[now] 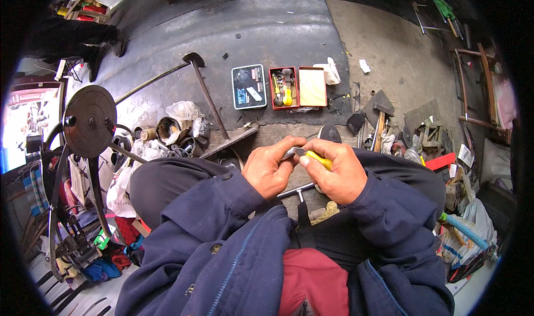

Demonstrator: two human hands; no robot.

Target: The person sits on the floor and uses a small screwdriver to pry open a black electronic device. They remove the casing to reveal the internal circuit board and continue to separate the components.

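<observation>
Both hands meet in front of my lap, over the gap between my knees. My right hand (337, 174) is closed around a yellow-handled tool (319, 159), whose short metal end points toward the left hand. My left hand (271, 167) is closed too, its fingertips and thumb pinched near that metal end. Whatever lies between the left fingers is too small and covered to make out. Just below the hands is a T-shaped metal bar (297, 190). Beyond the right hand the toe of a dark shoe (329, 133) shows.
Ahead on the dark mat lie a red box (285, 106) of hand tools, its lid (312, 87) and a flat tin (248, 86). A wheeled iron machine (89, 113) stands left, near a metal stand (208, 96). Bags and scrap crowd both sides. Another person's dark-clothed leg (83, 43) is far left.
</observation>
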